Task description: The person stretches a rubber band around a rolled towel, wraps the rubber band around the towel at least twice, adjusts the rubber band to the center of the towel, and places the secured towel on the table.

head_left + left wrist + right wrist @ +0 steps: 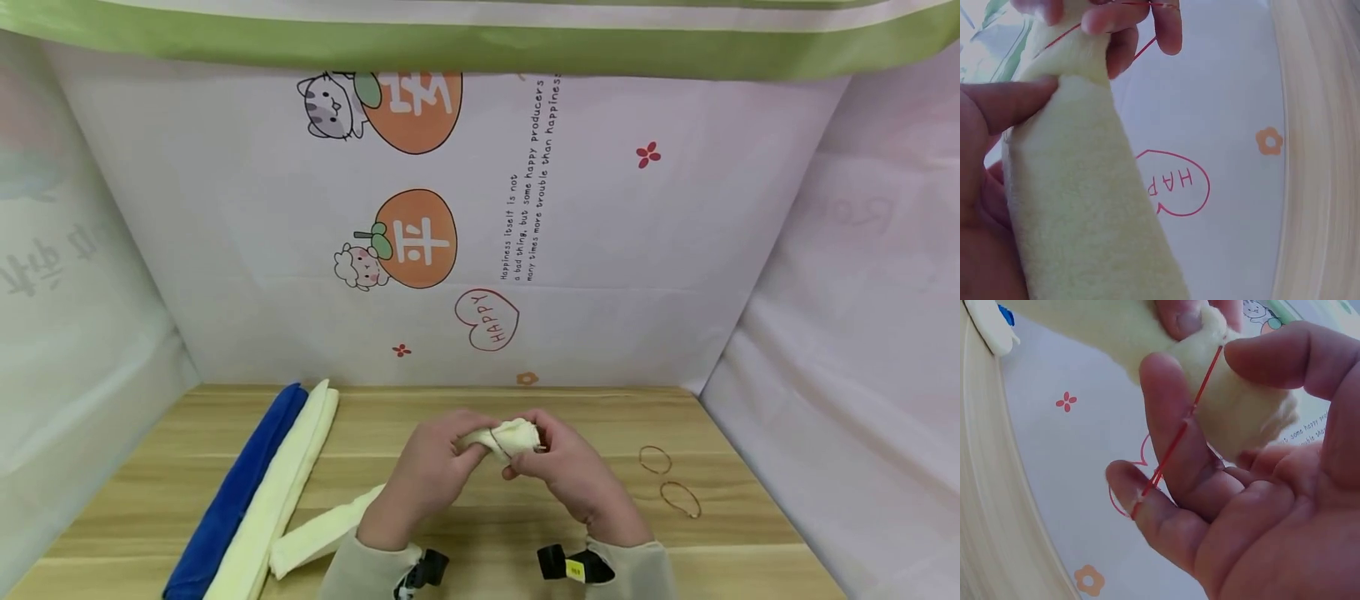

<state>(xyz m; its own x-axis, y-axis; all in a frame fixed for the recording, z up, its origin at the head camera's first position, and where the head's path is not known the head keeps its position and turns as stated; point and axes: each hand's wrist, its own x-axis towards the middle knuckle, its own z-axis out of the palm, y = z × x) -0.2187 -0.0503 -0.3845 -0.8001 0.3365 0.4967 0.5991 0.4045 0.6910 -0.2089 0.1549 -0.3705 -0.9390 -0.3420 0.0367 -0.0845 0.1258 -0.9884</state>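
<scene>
A cream towel (517,435), rolled and gathered at one end, is held up between both hands. My left hand (435,467) grips it, thumb pressed into a fold in the left wrist view, where the towel's length (1094,187) hangs toward the camera. At the bunched end is my right hand (581,475), with the thumb near the towel's surface. A thin red rubber band (1175,447) crosses the towel and stretches over the fingers (1169,394) of that hand. Part of the band behind the towel is hidden.
To the left, a rolled blue towel (232,500) lies alongside another cream towel (281,496) on the wooden table (750,567). Two rubber bands, one farther back (656,447) and one nearer (684,487), lie on the right. Printed white cloth (600,250) walls surround the table.
</scene>
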